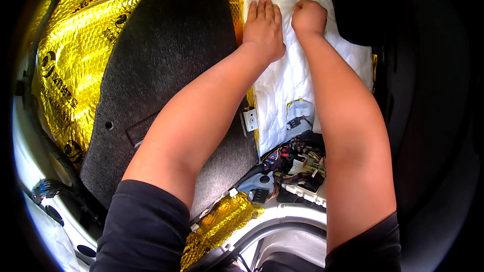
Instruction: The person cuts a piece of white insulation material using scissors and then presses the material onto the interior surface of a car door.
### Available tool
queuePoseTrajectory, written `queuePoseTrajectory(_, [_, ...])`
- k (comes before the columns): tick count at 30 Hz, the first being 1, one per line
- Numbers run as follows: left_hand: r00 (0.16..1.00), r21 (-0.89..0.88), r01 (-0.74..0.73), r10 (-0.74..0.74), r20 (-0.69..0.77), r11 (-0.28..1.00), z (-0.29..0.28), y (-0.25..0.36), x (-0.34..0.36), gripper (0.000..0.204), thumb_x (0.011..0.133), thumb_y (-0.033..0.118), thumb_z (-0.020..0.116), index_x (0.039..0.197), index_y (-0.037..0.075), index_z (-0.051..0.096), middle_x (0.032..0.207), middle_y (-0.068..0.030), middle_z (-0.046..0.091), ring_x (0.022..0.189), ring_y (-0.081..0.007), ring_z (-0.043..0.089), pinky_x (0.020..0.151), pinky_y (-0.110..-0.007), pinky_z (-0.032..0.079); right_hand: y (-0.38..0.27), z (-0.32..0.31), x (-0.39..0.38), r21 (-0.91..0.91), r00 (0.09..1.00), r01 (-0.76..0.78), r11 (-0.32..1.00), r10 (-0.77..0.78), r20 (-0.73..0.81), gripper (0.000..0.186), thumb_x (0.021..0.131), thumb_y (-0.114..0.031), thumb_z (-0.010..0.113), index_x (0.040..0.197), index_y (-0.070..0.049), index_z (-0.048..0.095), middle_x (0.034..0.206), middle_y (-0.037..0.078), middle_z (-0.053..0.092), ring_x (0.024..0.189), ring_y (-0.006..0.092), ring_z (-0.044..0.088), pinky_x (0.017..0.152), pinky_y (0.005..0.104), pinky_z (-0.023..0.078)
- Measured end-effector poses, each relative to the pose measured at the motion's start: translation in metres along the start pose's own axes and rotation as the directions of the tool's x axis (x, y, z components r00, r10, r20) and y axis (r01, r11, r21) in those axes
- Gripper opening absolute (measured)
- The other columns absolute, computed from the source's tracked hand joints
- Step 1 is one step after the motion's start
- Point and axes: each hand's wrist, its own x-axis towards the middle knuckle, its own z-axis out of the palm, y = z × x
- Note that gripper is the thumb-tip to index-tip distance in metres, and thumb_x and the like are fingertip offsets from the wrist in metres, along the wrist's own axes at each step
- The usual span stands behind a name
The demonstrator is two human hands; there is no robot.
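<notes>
A white quilted padding sheet (275, 88) lies over the gold foil-covered floor of a car body. On its upper left part my left hand (264, 31) rests flat, palm down, with the fingers stretched out. My right hand (309, 19) is closed against the same sheet, a little to the right and near its far edge. Its fingertips are curled under, so whether they grip a fold of padding is hidden. Left of the sheet lies a dark grey felt-like panel (166, 45), partly under my left forearm.
Gold embossed foil (70, 85) covers the surface at the far left. Below the sheet sit bundled wires (290, 156) and a light-coloured fuse box (305, 191). A small metal bracket (250, 120) stands at the panel's edge. The white door sill (297, 215) curves along the near side.
</notes>
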Motion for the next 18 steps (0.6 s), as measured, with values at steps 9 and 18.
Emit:
queuePoseTrajectory(9, [1.000, -0.067, -0.013, 0.011, -0.025, 0.998, 0.004, 0.000, 0.000, 0.087, 0.085, 0.032, 0.067, 0.156, -0.007, 0.036, 0.163, -0.0254, 0.040, 0.155, -0.0361, 0.035, 0.130, -0.048, 0.017, 0.000, 0.002, 0.012, -0.088, 0.997, -0.057, 0.994, 0.060, 0.038, 0.018, 0.090, -0.018, 0.070, 0.102, -0.015, 0.082, 0.108, 0.013, 0.079, 0.105, 0.0330, 0.075, 0.092, 0.0387, 0.061])
queuePoseTrajectory(18, [1.000, -0.052, -0.031, 0.031, 0.000, 0.998, 0.003, -0.002, 0.001, 0.084, 0.084, 0.028, 0.066, 0.155, -0.007, 0.038, 0.161, -0.0260, 0.043, 0.153, -0.0359, 0.038, 0.129, -0.048, 0.019, 0.019, 0.007, 0.004, 0.099, 0.999, 0.023, 0.995, -0.020, -0.029, 0.014, 0.087, -0.016, 0.070, 0.094, -0.010, 0.081, 0.096, 0.017, 0.078, 0.093, 0.0370, 0.075, 0.085, 0.0419, 0.060])
